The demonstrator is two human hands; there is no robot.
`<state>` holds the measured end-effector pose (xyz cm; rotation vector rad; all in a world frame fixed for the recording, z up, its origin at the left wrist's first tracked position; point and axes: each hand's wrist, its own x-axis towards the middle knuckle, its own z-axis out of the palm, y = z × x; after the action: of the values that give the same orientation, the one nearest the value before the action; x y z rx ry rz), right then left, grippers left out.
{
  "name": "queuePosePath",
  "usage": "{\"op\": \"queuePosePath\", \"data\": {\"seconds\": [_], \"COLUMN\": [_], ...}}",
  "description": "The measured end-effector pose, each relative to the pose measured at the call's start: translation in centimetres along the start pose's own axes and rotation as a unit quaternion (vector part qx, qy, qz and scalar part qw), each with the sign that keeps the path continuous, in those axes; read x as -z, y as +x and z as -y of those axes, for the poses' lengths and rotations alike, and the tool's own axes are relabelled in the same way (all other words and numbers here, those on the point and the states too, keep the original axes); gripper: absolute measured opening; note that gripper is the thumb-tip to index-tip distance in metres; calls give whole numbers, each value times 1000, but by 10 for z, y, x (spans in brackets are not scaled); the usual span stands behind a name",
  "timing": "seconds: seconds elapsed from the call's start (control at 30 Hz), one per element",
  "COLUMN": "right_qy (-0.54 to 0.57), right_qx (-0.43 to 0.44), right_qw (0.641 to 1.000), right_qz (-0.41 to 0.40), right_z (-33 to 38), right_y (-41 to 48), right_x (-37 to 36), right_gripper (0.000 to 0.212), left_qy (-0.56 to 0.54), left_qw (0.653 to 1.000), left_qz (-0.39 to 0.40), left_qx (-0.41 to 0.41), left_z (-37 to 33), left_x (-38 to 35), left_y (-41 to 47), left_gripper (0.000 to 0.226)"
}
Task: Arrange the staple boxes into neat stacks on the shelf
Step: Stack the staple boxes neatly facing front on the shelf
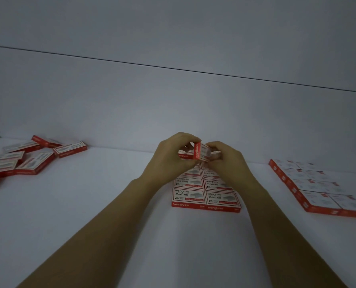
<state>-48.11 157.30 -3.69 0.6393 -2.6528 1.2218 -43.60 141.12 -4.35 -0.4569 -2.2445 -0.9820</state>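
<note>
At frame centre, the left hand (171, 154) and right hand (227, 161) both pinched a tilted staple box (201, 151) over the two-column block's (206, 192) far end, seemingly to square it into line; loose boxes (27, 161) lay at middle left.

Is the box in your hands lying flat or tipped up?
Tipped up. The held box shows its red side band running vertically, pinched between left hand and right hand, unlike the flat boxes in front.
</note>
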Motion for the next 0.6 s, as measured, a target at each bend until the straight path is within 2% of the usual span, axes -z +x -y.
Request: {"op": "queuePosePath", "data": {"seconds": [0.17,0.27,0.33,0.43,0.5,0.6], "right_qy": [55,133,142,215,278,301], "right_qx": [-9,-38,-58,-77,-90,-96], "right_qw": [998,989,983,962,944,937], "right_qz": [-12,53,105,148,152,153], "right_z": [4,2,-1,-6,-6,-7], "right_y": [2,-3,-5,-2,-1,0], "right_x": [10,20,24,23,22,23], "right_gripper": [47,44,37,30,35,44], "left_qy": [-60,-171,-219,-252,-242,-223], "left_qw": [992,964,943,927,928,931], "left_qz": [-22,10,30,47,55,74], "left_qx": [111,202,249,273,278,280], "left_z": [5,9,12,17,17,18], "left_x": [8,13,17,19,20,20], "left_y": [3,4,3,1,0,0], "left_gripper": [47,44,39,33,31,31]}}
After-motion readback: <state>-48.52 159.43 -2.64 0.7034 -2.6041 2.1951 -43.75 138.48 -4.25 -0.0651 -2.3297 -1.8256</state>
